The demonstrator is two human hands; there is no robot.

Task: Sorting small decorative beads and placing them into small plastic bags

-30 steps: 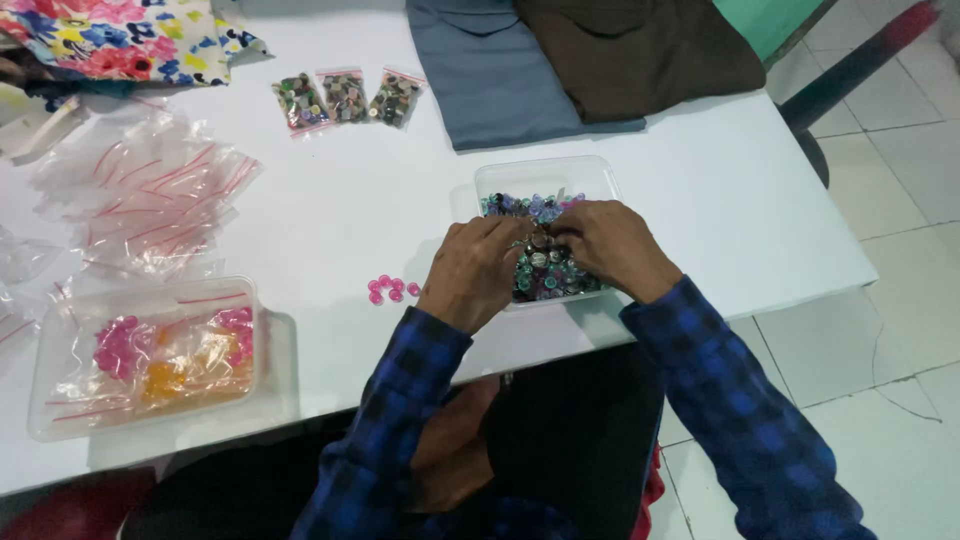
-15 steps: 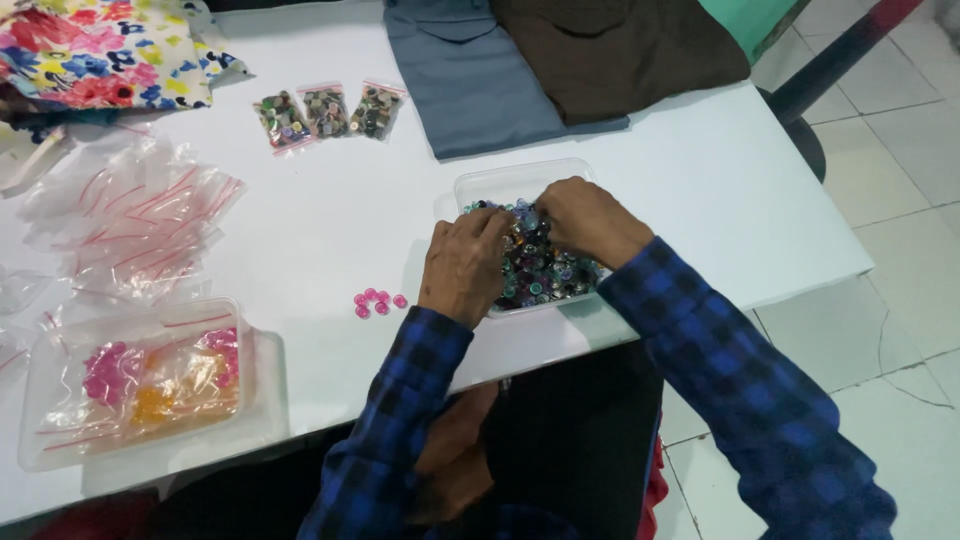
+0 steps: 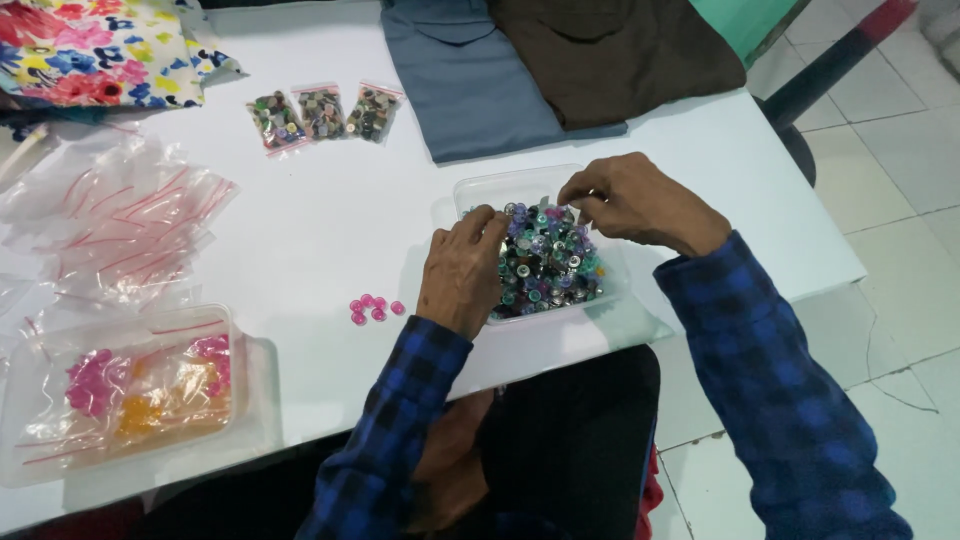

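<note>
Presently, both hands work at a clear plastic tub [image 3: 487, 189] heaped with mixed buttons [image 3: 548, 262] in green, purple, grey and black, which stands on the white bench [image 3: 330, 225] directly under the fingers. The left hand [image 3: 462, 272] rests palm down on the near left edge of the tub, its fingers [image 3: 484, 224] bent down into the pile and touching the buttons; whether they grip one cannot be told. The right hand [image 3: 640, 203] hovers over the far right part of the heap, its fingers [image 3: 583, 193] drawn together at the tips in a pinch just above the buttons; what they hold, if anything, is too small to make out. Both forearms wear blue and black checked sleeves [image 3: 770, 360]. Just to the left of the left hand, on the bare bench, lies a small cluster of pink buttons [image 3: 372, 308], apart from the tub. Farther left, near the bench edge, sits a second clear tray [image 3: 240, 385] holding bags of pink and orange pieces. Beyond that lies a loose pile of empty clear bags [image 3: 120, 225] with red strips. Well beyond the left fingers, three small filled bags [image 3: 322, 113] lie side by side. Beyond the tub lie a folded blue-grey garment [image 3: 470, 70] and a brown garment [image 3: 620, 55], touching each other; a floral cloth [image 3: 100, 45] occupies the far left corner.
</note>
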